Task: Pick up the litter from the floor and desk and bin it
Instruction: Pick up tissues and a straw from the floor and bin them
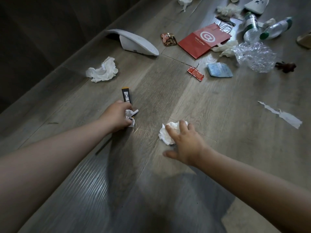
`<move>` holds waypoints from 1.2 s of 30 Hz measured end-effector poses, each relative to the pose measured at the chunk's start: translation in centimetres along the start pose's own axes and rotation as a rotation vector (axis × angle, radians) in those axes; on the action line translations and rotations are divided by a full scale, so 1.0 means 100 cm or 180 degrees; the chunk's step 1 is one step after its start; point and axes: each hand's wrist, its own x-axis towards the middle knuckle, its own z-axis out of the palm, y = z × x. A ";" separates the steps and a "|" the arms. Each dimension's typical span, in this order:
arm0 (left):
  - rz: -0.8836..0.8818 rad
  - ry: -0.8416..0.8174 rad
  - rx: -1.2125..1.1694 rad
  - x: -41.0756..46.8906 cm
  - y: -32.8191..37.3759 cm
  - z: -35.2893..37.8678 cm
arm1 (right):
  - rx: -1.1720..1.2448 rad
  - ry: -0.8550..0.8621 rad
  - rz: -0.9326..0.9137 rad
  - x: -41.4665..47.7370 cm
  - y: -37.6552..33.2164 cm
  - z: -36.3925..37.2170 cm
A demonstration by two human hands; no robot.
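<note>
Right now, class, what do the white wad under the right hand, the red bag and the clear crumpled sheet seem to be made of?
White wad: likely tissue paper, matte, soft rumpled folds.
Red bag: probably paper, matte, flat with sharp creases.
Clear crumpled sheet: seemingly thin plastic film, glossy, see-through, with bright glints.

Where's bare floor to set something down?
Free: floor bounded by black sachet, red sachet, left hand and right hand; also between right hand and torn paper strip. Crowded: upper right around red bag, bottles, clear plastic.
</note>
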 end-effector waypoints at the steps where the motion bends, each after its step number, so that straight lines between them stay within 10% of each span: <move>1: -0.0009 0.0020 -0.0009 -0.001 -0.001 0.000 | 0.0052 0.0090 -0.0038 -0.003 0.000 0.003; 36: -0.0251 -0.0100 -0.2251 -0.047 0.021 -0.040 | 0.2509 0.1191 0.0004 -0.035 0.022 -0.032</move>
